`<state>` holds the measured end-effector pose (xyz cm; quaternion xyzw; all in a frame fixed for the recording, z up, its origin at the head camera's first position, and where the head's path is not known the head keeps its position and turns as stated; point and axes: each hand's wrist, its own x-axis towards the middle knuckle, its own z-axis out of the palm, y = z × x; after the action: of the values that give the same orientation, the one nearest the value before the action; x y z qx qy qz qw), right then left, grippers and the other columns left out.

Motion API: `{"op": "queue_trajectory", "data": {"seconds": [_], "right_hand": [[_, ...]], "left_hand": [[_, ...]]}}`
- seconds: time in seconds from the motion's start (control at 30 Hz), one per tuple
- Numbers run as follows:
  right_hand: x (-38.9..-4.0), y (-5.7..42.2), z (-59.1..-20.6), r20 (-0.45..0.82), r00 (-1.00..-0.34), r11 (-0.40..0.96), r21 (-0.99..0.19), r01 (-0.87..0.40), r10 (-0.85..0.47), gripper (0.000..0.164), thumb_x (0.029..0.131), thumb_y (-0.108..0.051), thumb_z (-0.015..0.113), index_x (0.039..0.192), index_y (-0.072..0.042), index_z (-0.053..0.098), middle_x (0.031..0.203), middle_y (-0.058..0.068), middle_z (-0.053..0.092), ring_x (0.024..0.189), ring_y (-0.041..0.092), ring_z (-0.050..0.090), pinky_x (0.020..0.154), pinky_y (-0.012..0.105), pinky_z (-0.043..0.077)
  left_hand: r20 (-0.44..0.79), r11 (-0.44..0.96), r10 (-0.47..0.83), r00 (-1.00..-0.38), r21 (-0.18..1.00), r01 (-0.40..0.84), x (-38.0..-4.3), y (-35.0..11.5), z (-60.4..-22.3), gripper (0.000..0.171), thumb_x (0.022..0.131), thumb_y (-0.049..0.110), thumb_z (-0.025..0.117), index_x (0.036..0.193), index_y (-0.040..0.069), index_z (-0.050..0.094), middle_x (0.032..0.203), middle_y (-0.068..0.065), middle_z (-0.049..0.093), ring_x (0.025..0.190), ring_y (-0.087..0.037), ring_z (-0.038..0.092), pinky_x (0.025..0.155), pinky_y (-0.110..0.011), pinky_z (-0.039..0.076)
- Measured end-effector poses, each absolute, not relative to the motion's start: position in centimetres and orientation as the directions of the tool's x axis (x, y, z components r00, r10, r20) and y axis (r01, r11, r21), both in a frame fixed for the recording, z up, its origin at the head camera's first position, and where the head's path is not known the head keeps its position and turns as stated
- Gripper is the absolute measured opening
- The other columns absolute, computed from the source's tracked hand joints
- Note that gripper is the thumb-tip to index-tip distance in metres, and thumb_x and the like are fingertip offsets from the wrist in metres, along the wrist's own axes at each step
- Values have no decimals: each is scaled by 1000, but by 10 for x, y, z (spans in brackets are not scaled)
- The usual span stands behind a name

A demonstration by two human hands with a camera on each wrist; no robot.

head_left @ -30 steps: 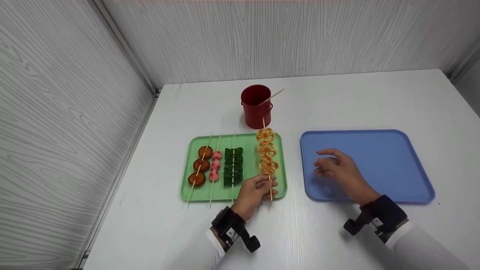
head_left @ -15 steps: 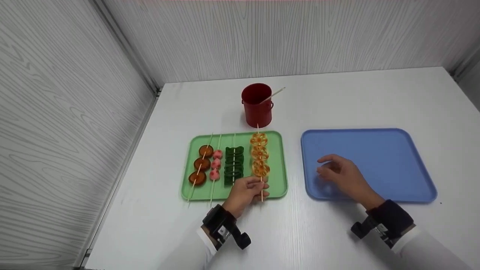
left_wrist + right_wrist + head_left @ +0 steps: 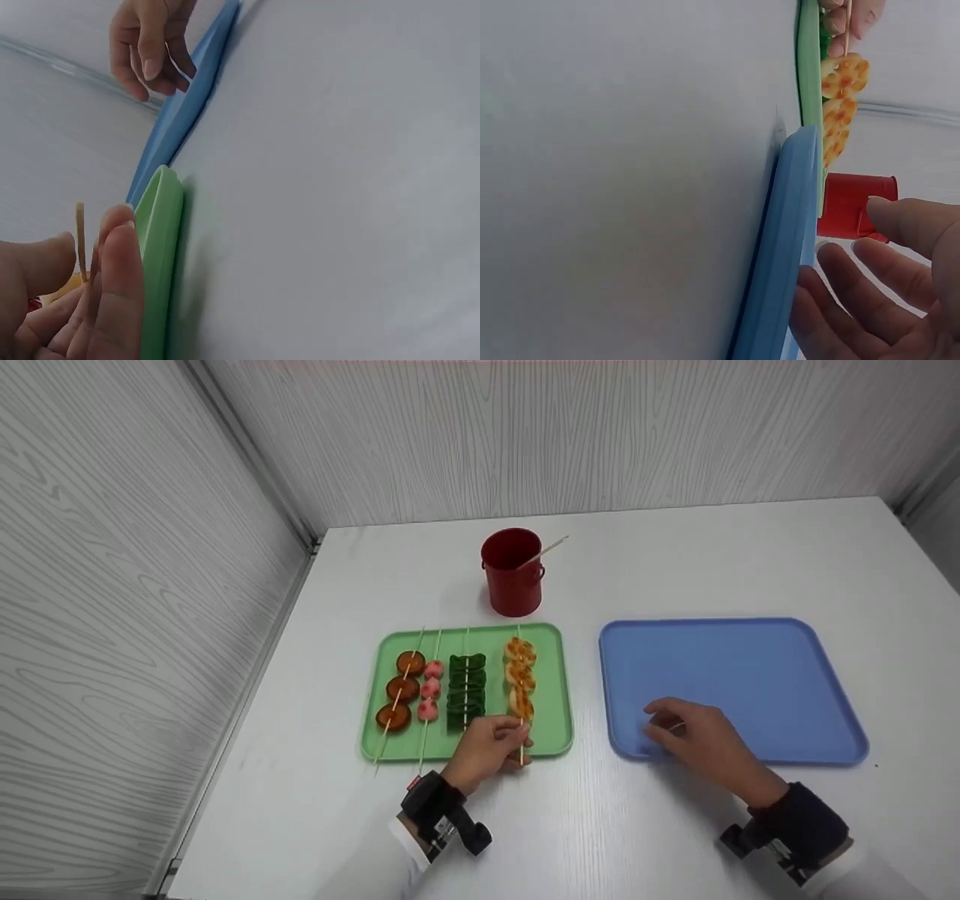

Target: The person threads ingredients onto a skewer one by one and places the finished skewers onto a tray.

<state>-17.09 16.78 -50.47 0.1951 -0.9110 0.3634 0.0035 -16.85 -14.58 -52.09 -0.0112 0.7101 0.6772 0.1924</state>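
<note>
In the head view my left hand (image 3: 484,746) pinches the stick of a lotus root skewer (image 3: 520,675) near its lower end. The orange-and-cream slices stand tilted at the right part of the green tray (image 3: 555,682); whether they touch it I cannot tell. To their left lie a green folded-leaf skewer (image 3: 466,690), a skewer of pink balls (image 3: 430,688) and one with brown round slices (image 3: 403,690). My right hand (image 3: 701,735), loosely curled and holding nothing, hovers by the front left part of the blue tray (image 3: 750,675). The right wrist view shows its fingers (image 3: 862,300) spread apart.
Behind the green tray stands a red bucket (image 3: 514,589) with a bare stick (image 3: 553,546) leaning out to the right. A narrow strip of white table (image 3: 589,810) separates the trays. Pale wood-grain panels (image 3: 570,435) close off the back and left.
The lotus root skewer has moved left and towards me, and its slices have turned from face-up to tilted. My right hand has drawn slightly back towards the blue tray's front edge.
</note>
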Motion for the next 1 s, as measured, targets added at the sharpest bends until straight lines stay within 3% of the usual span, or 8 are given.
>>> {"op": "queue_trajectory", "data": {"seconds": [0.23, 0.43, 0.63, 1.0], "right_hand": [[-155, 172, -505, 108, -927, 756, -549, -357, -360, 34, 86, -16, 74, 116, 0, 67, 111, 12, 68, 101, 29, 65, 82, 46, 54], [-151, 174, -506, 94, -904, 784, -466, -410, -417, 32, 85, -17, 75, 112, 0, 68, 112, 14, 68, 103, 34, 64, 85, 49, 54], [-150, 173, -509, 51, -889, 812, -385, -439, -456, 35, 88, -18, 71, 114, 5, 67, 124, 23, 61, 117, 42, 56, 92, 56, 48], [-156, 163, -500, -65, -867, 819, -370, -438, -493, 38, 91, -21, 68, 115, 8, 65, 128, 26, 58, 120, 45, 53, 94, 57, 46]], "left_hand": [[-164, 373, 240, -957, 925, -65, -167, -155, -520, 28, 98, 13, 59, 117, -6, 64, 83, -12, 70, 61, -21, 67, 55, -29, 56], [-7, 603, 269, -963, 781, 163, -166, -155, -519, 14, 91, 8, 68, 102, 0, 71, 78, -3, 69, 57, -8, 61, 62, -25, 53], [58, 661, 274, -960, 714, 232, -169, -155, -523, 5, 89, 11, 71, 87, 7, 72, 78, 0, 69, 63, -5, 59, 61, -23, 51], [107, 719, 232, -967, 651, 244, -170, -158, -519, 18, 93, 15, 65, 77, 10, 70, 64, 5, 60, 56, -5, 50, 53, -23, 44]]}}
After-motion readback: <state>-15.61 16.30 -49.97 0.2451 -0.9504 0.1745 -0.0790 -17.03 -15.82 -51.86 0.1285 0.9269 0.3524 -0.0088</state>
